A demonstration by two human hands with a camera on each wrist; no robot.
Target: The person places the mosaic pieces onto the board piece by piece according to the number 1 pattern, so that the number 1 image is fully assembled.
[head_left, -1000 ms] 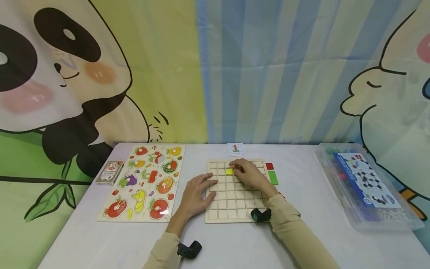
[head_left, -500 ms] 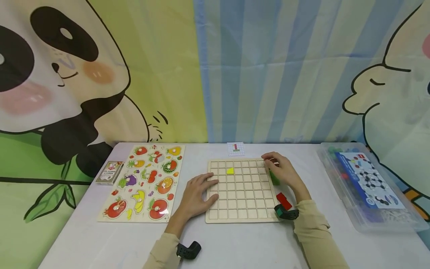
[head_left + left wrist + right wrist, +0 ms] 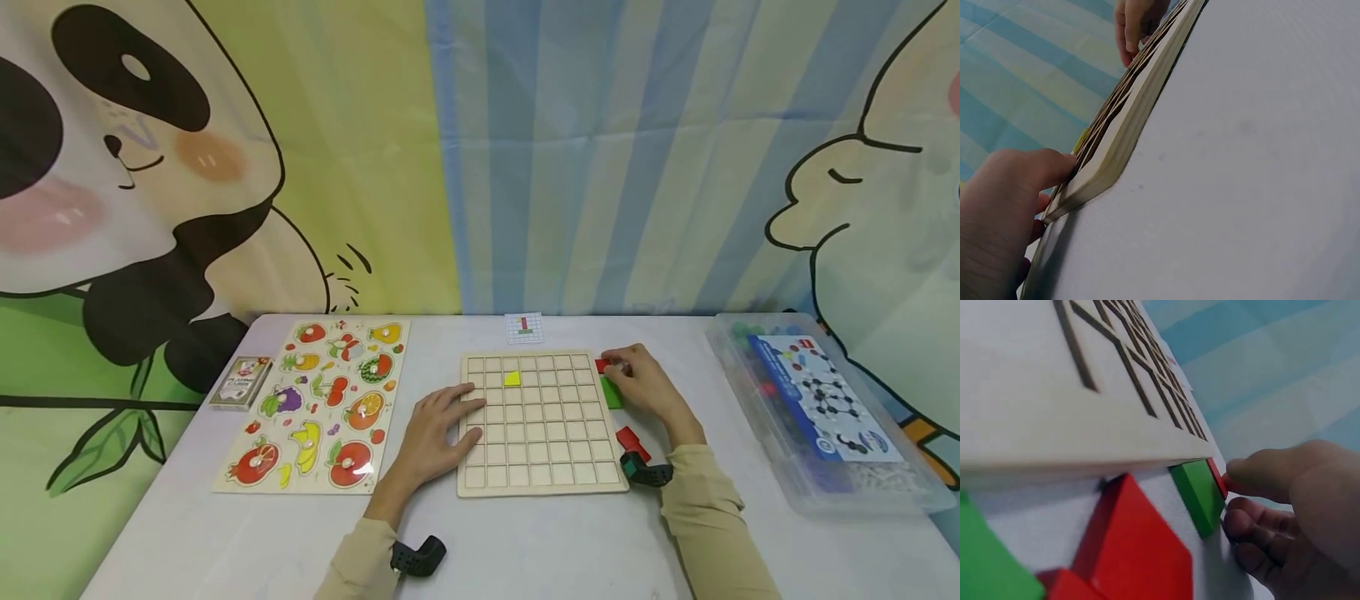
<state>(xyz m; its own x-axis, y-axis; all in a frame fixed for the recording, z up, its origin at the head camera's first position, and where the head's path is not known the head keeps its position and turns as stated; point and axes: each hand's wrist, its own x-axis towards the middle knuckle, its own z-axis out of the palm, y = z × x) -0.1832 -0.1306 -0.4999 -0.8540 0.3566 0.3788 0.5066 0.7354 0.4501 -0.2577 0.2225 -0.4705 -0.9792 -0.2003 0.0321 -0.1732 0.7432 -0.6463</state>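
Observation:
A wooden grid board (image 3: 540,454) lies mid-table with one yellow piece (image 3: 512,378) in its upper left squares. My left hand (image 3: 459,414) rests flat on the board's left edge (image 3: 1124,128), fingers straight. My right hand (image 3: 619,367) is just off the board's top right corner; its thumb and curled fingers pinch a small red piece (image 3: 602,365) on the table. In the right wrist view the thumb tip (image 3: 1241,472) touches that red piece (image 3: 1217,477), next to a green piece (image 3: 1197,490). A green piece (image 3: 611,392) lies under the palm.
Another red piece (image 3: 628,439) lies by my right wrist. A pattern card (image 3: 524,328) sits behind the board. A fruit peg puzzle (image 3: 322,404) and a card box (image 3: 240,382) are on the left, and a clear plastic box (image 3: 817,417) is on the right.
My right hand left the yellow piece on the board, moved right off the board, and now pinches the small red piece. The left hand stayed put.

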